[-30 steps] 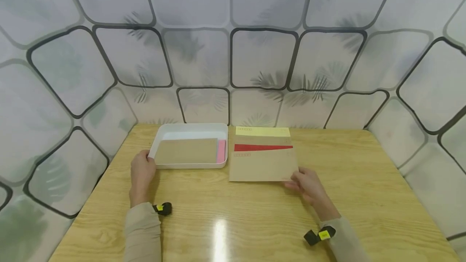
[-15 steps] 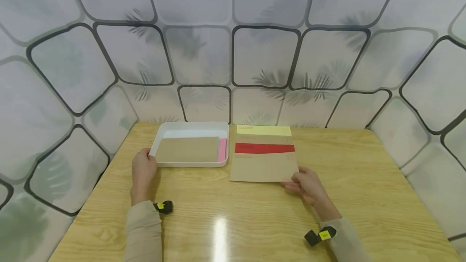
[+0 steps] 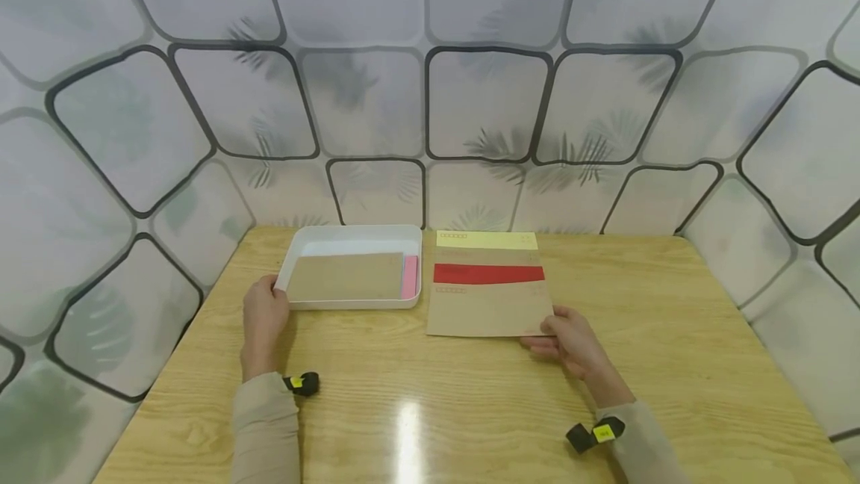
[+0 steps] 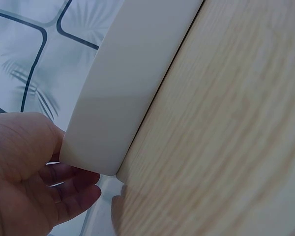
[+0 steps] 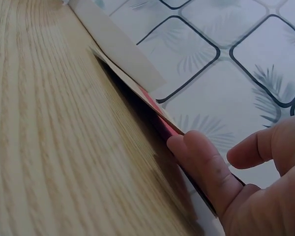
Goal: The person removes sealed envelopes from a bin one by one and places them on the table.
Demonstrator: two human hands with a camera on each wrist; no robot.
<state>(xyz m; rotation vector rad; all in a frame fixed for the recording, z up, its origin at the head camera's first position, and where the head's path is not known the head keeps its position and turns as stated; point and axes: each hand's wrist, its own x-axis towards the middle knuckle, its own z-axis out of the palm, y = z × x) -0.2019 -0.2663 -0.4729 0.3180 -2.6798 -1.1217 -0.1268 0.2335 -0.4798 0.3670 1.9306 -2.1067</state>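
My left hand holds the left front corner of a white tray. In the left wrist view its fingers curl beside the tray's wall. Inside the tray lies a brown envelope, with a pink one showing at its right. My right hand pinches the front right corner of another brown envelope, thumb above and fingers below. In the right wrist view this envelope is tilted, its near edge off the table. Behind it show a red envelope and a yellow one.
Everything stands on a light wooden table. A patterned curtain rises along the table's back and sides. Cameras are strapped to both wrists, the left camera and the right camera.
The brown envelope in my right hand has shifted slightly to the right, and more of the red envelope shows. My left hand stays at the tray's corner.
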